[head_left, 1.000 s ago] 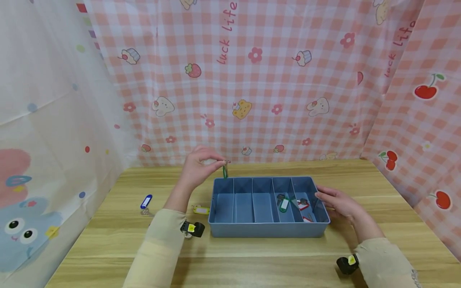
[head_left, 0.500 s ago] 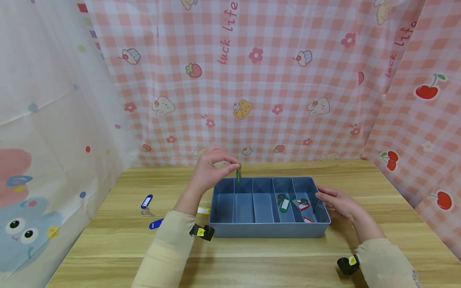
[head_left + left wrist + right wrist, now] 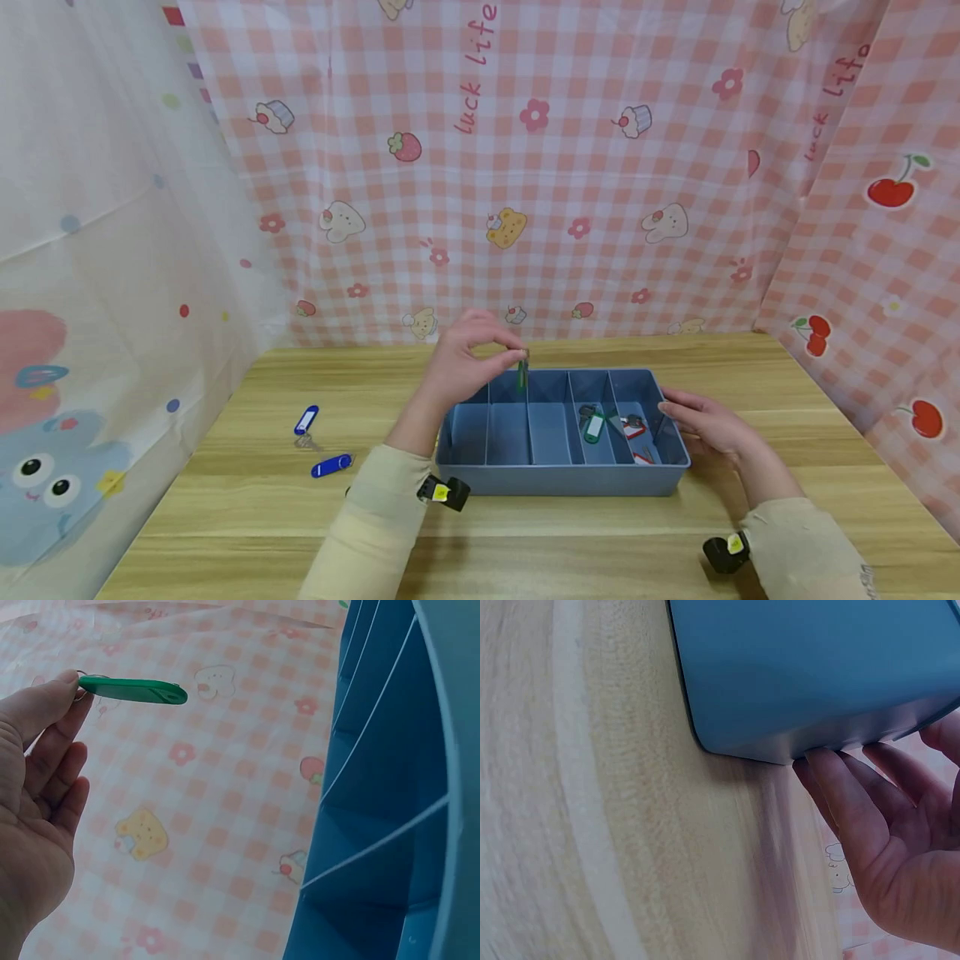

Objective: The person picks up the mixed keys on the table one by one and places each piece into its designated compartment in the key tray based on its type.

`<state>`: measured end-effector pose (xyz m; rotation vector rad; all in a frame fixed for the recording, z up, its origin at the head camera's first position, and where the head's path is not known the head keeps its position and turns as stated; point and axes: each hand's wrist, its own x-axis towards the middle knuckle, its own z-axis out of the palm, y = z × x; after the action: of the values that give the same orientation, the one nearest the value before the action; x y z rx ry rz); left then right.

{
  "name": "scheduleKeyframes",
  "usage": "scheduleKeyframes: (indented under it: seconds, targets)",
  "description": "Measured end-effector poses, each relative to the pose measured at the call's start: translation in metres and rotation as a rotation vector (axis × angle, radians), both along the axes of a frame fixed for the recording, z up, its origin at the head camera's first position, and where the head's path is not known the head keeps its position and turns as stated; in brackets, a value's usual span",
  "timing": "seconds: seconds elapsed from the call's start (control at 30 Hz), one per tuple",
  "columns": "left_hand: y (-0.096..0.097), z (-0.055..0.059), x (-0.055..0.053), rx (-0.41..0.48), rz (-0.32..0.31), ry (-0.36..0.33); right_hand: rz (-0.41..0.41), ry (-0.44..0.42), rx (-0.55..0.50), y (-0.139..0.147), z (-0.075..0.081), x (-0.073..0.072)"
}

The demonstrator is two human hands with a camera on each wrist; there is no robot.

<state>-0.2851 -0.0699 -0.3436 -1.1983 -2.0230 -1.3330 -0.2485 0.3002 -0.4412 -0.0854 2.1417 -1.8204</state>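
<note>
My left hand [image 3: 472, 362] pinches a green key tag [image 3: 135, 690] by its metal ring, between thumb and index finger. The tag hangs at the back of a blue-grey divided box [image 3: 562, 481], overlapping the second compartment from the left near its divider. My right hand [image 3: 708, 425] is at the box's right end, fingertips against the outer wall and thumb at the rim. Another green key tag [image 3: 594, 427] lies with keys in the fourth compartment. Red key tags [image 3: 632, 432] lie in the rightmost one.
Two blue key tags, one farther back [image 3: 306, 419] and one nearer [image 3: 332, 466], lie on the wooden table [image 3: 247, 517] left of the box. My left forearm covers part of the table beside them. Patterned curtains [image 3: 540, 167] stand behind and at both sides.
My left hand has carried the green key tag rightward, from the box's back left corner to over its compartments. The nearer blue tag has come into view; a yellow one is now hidden.
</note>
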Motion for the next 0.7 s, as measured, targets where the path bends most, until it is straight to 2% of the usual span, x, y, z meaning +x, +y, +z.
scheduleKeyframes:
  seconds: [0.37, 0.6, 0.7]
  targets:
    - [0.021, -0.009, 0.004, 0.027, -0.065, -0.005, -0.005, -0.002, 0.008, 0.0, 0.001, 0.001]
    - [0.033, -0.015, 0.009, -0.018, -0.049, -0.039, -0.009, 0.002, 0.019, -0.001, 0.001, 0.001]
    - [0.038, -0.018, 0.009, -0.022, -0.067, -0.047, -0.009, 0.001, 0.015, -0.001, 0.001, 0.001]
